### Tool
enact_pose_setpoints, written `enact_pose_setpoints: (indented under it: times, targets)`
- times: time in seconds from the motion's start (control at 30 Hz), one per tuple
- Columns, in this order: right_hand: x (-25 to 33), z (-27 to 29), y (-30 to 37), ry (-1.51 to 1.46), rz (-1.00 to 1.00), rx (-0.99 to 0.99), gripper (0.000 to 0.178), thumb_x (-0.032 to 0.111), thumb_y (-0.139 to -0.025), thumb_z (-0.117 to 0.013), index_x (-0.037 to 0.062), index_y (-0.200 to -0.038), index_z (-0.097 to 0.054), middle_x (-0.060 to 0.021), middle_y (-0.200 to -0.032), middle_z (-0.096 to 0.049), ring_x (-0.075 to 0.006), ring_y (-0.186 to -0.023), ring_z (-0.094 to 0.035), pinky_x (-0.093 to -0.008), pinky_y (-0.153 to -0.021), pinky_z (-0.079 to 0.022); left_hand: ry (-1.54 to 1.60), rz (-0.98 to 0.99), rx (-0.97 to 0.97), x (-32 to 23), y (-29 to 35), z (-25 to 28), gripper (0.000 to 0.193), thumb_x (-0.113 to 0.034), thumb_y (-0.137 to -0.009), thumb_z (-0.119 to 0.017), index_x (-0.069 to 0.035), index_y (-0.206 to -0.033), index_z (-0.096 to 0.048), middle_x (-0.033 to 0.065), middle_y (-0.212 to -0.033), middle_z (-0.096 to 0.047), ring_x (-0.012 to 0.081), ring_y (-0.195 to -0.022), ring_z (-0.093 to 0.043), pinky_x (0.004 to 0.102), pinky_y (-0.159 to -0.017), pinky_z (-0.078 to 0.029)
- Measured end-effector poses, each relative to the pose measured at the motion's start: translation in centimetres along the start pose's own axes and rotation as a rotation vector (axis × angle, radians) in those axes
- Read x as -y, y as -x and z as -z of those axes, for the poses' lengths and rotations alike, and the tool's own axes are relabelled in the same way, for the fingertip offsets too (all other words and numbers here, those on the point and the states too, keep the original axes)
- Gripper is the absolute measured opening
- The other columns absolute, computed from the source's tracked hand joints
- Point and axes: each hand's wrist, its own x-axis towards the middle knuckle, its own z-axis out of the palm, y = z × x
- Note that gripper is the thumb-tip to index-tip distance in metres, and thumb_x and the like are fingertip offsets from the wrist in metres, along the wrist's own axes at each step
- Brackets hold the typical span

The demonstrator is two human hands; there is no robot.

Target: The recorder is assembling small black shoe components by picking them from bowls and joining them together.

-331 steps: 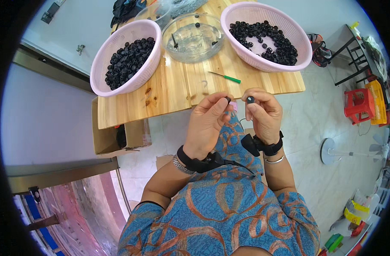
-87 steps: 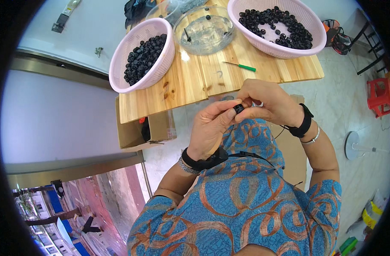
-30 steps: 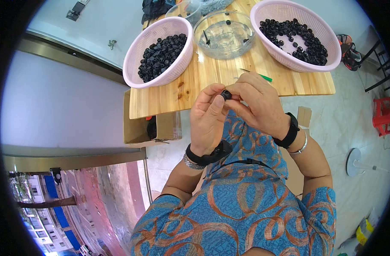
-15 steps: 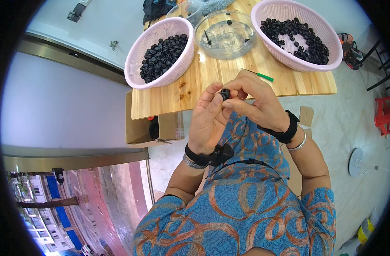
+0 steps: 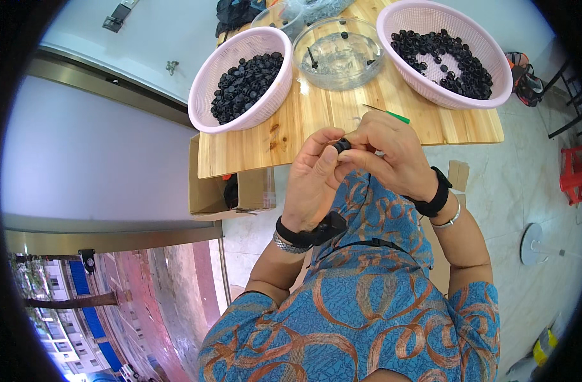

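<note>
Black and small, the roundish part (image 5: 342,146) sits between your hands near the wooden table's (image 5: 291,137) front edge; its exact form is largely hidden by fingers. Your left hand (image 5: 311,183) pinches it between thumb and forefinger, while your right hand's (image 5: 398,156) thumb and fingers pinch its other side. Beyond lies a green-handled, thin-shafted tool (image 5: 398,117).

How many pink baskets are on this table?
2: the left basket, piled with black pieces, and the right basket, also holding some, on either side of the clear tray on the wooden table. The table's far end is out of view, so others may be hidden.
</note>
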Motion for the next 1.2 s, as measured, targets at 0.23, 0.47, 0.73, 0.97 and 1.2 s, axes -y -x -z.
enact_pose_setpoints:
  times: [0.23,0.47,0.73,0.97,1.2]
  targets:
    - [0.3,0.6,0.6,-0.154,-0.157,0.048,0.017,0.017,-0.074,-0.066,0.0047,-0.075,-0.054,-0.0046,-0.063,-0.044,-0.0193,-0.059,-0.042,-0.0294,-0.055,-0.034,-0.133,0.058,0.062,-0.6,-0.2,0.3,0.029,-0.012,-0.091,-0.049,-0.001,-0.117,-0.042,0.009,-0.107,-0.054,0.015,-0.099,-0.055,0.0287,-0.086,-0.046]
    - [-0.1,-0.5,1.3,-0.213,-0.169,-0.01,0.017,0.018,-0.075,-0.066,0.0044,-0.08,-0.056,-0.0032,-0.065,-0.043,-0.0179,-0.06,-0.041,-0.0289,-0.056,-0.034,-0.178,-0.041,-0.02,-0.1,0.1,0.0,0.03,-0.009,-0.09,-0.05,0.0,-0.117,-0.043,0.0084,-0.104,-0.055,0.0137,-0.096,-0.055,0.0272,-0.082,-0.046]
    - [-0.1,-0.1,0.9,-0.231,-0.142,0.073,0.015,0.015,-0.077,-0.063,0.0038,-0.084,-0.055,-0.0032,-0.065,-0.042,-0.0178,-0.061,-0.042,-0.0292,-0.055,-0.034,-0.155,-0.077,-0.049,-0.1,0.5,-0.2,0.03,-0.007,-0.089,-0.051,0.001,-0.117,-0.044,0.0082,-0.103,-0.056,0.0137,-0.093,-0.055,0.0274,-0.081,-0.046]
    - [0.2,0.4,0.4,-0.253,-0.081,0.126,0.013,0.013,-0.078,-0.06,0.0036,-0.087,-0.056,-0.0037,-0.067,-0.044,-0.0193,-0.065,-0.044,-0.0299,-0.059,-0.035,-0.172,-0.101,0.014,-0.3,0.6,-0.4,0.03,-0.008,-0.089,-0.05,-0.001,-0.118,-0.044,0.011,-0.104,-0.057,0.0166,-0.097,-0.056,0.0295,-0.085,-0.046]
    - [0.3,0.4,0.6,-0.244,-0.098,0.111,0.014,0.013,-0.078,-0.06,0.0034,-0.088,-0.056,-0.0043,-0.068,-0.045,-0.0196,-0.066,-0.045,-0.0302,-0.06,-0.036,-0.203,-0.104,0.019,-0.3,0.5,-0.2,0.029,-0.007,-0.09,-0.048,-0.001,-0.117,-0.044,0.0117,-0.106,-0.057,0.0174,-0.099,-0.056,0.0311,-0.087,-0.046]
